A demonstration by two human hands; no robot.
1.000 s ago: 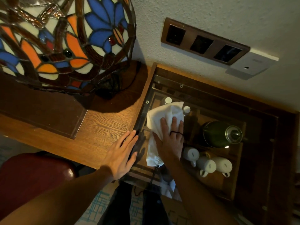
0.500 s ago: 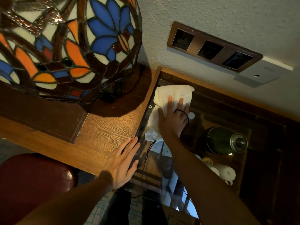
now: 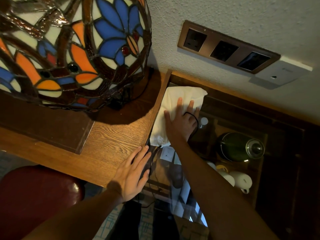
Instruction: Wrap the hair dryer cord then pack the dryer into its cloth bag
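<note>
A white cloth bag lies on the glass top in the far left corner, against the desk's raised wooden edge. It bulges as if filled; the hair dryer itself is hidden. A dark drawstring hangs from its gathered near end. My right hand lies flat on the bag, fingers spread, a thin black cord looped over it. My left hand rests palm down on the wooden desk's front right corner, fingers apart, holding nothing.
A large stained-glass lamp fills the desk's left. Wall sockets sit above the glass top. Under the glass are a green kettle and white cups. A red chair seat is at lower left.
My right hand has slid the white bag away from me along the glass into the far left corner near the wall. My left hand has stayed on the desk corner.
</note>
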